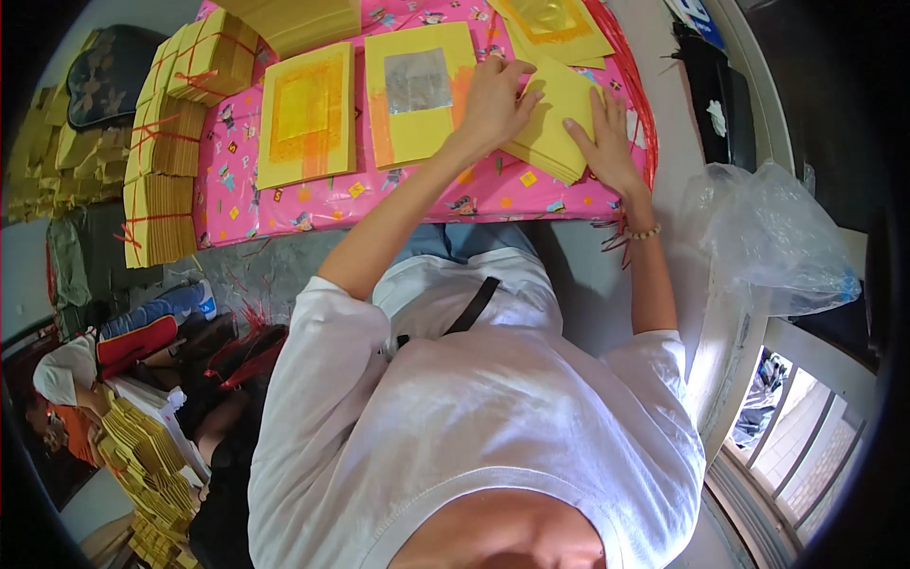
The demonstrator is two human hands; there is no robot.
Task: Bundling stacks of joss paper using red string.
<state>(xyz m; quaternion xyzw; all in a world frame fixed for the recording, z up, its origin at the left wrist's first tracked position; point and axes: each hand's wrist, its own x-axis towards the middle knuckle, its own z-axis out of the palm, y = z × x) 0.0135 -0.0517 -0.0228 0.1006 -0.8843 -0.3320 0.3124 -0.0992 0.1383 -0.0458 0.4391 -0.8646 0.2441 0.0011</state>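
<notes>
A stack of plain yellow paper sheets [552, 119] lies at an angle near the right end of the table. My right hand [611, 147] rests along its right side, fingers stretched out and thumb on the top sheet. My left hand [498, 102] is at the stack's left edge, its fingers bent but apart; whether it touches the paper is unclear. Beside my left wrist lies a yellow paper stack with a silver square and orange bands [417, 81]. Further left is another with a gold square in an orange frame [305, 114].
A pink patterned cloth [379, 197] covers the table. Bundles of yellow paper tied with red string [161, 142] are piled along its left edge. Red strings [647, 123] hang at the right. A clear plastic bag [773, 237] is at the right. Other people work at lower left, beside yellow bundles [142, 455].
</notes>
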